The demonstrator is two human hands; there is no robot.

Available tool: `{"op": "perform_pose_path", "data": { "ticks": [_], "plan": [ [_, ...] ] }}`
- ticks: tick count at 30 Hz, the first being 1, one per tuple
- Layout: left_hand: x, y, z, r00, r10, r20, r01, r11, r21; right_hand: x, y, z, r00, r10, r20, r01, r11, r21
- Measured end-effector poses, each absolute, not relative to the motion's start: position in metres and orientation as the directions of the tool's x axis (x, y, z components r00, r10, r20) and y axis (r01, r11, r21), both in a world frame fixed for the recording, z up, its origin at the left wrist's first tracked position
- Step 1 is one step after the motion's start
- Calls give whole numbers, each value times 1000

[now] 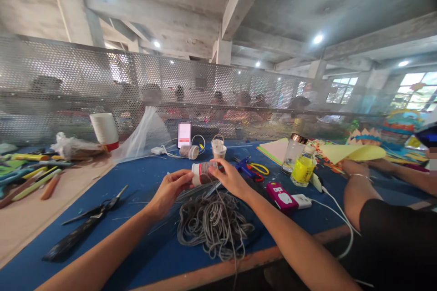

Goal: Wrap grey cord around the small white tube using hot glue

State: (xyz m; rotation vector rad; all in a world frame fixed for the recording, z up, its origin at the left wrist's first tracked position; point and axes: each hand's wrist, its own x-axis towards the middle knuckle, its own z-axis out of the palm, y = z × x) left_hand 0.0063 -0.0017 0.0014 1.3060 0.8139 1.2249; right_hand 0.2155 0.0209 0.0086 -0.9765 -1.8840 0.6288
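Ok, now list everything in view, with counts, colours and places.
Partly wrapped cup: one, white-red-grey, between both hands
Cord heap: one, grey, below them
Phone: one, pinkish screen, back centre
Wrapped cup: one, grey-white, by phone
Small containers: count unclear, white, behind hands
Cup stack: one, white, back left
Assorted tools: several, multicoloured, far left
Dark tools: count unclear, black, front left
Handles: yellow, right of centre
Bottle: one, yellow, right
Jar: one, clear, beside bottle
Box: one, magenta, right
Mesh screen: grey, behind
Neighbour's arms: two, right
Left hand: one, cup's left
Right hand: one, cup's right
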Motion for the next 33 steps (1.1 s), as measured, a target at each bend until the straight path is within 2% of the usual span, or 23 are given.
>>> {"op": "perform_pose_path", "data": {
  "ticks": [8, 21, 24, 26, 28, 31, 33],
  "plan": [
    [3, 2, -3, 231, 958, 173, -221, -121, 968, 215, 19, 9, -361, 778, 513, 299, 618, -727],
    [3, 4, -5, 233, 957, 173, -202, -126, 971, 220, 27, 7, -361, 762, 538, 357, 645, -676],
    [2, 8, -9, 199, 960, 196, -227, -150, 962, 237, 39, 12, -243, 776, 582, 548, 605, -578],
    [1, 9, -10, 189, 962, 195, -240, -147, 960, 255, 46, 16, -139, 800, 584, 756, 466, -458],
    [0, 9, -10, 191, 961, 199, -245, -149, 958, 274, 51, 18, -69, 848, 525, 918, 260, -299],
    [1, 9, -10, 185, 963, 195, -247, -146, 958, 297, 54, 15, 24, 936, 351, 997, 3, -75],
    [1, 9, -10, 180, 967, 183, -251, -134, 959, 304, 56, 9, 53, 958, 280, 998, -46, -33]
  ]
}}
